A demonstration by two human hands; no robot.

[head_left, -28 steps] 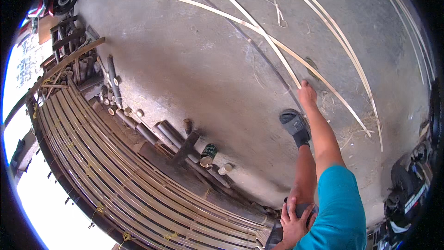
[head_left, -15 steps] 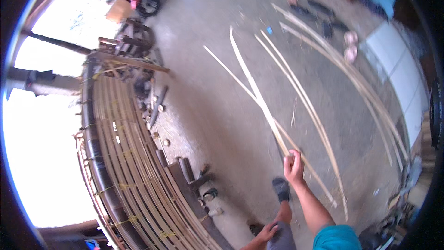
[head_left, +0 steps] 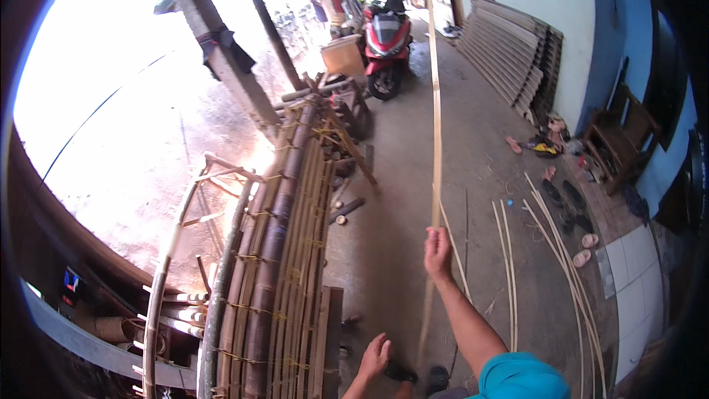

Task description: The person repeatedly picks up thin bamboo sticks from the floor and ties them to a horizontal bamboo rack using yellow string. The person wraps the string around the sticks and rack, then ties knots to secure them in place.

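My right hand (head_left: 438,251) is closed around a long, pale bamboo strip (head_left: 436,118). The strip rises from my fist toward the top of the view, and its lower part runs down past my hand toward my feet. Lower and to the left, my left hand (head_left: 375,355) is held out above the floor, empty, with its fingers apart. Another thin strip (head_left: 456,247) lies on the floor just right of my right hand. Farther right are a pair of strips (head_left: 509,270) and a looser group of long strips (head_left: 567,258).
A bamboo-pole platform (head_left: 273,266), tied with yellow cord, runs along my left. Beyond it stands a red motorcycle (head_left: 386,48). Corrugated sheets (head_left: 506,52) lean on the far right wall. A wooden chair (head_left: 624,137), slippers (head_left: 582,258) and white tiles (head_left: 635,273) line the right side.
My view has tipped up and swung left. The bamboo strip in my right hand has come up from low over the floor to upright. My left hand has left my leg.
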